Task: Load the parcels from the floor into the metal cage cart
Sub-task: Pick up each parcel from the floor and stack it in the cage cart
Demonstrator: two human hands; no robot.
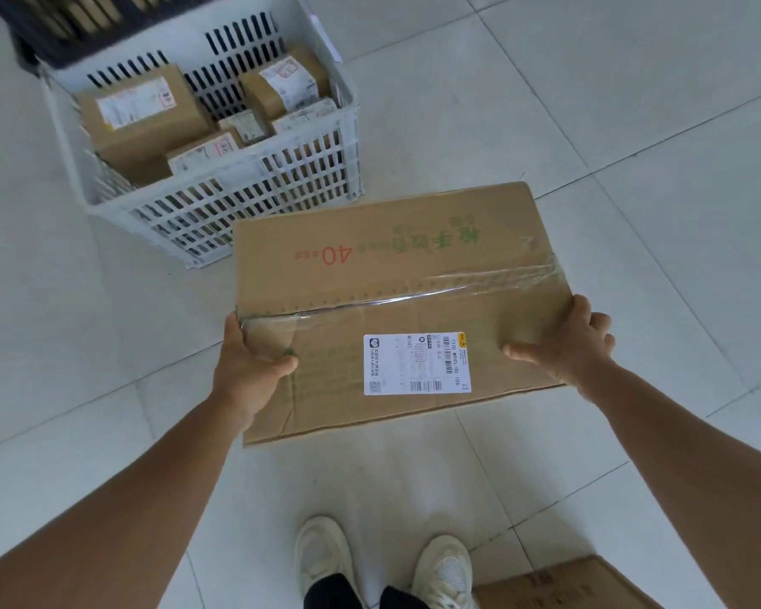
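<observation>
Parcel (396, 301) (taped), side edges gripped by left hand (249, 367), right hand (576, 345), fingers curled round.

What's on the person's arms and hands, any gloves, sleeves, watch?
Nothing worn. Left hand and right hand are bare, no gloves, with no rings on the fingers that show. Both forearms are bare to the frame edge: no sleeves, watch or bands in view.
</observation>
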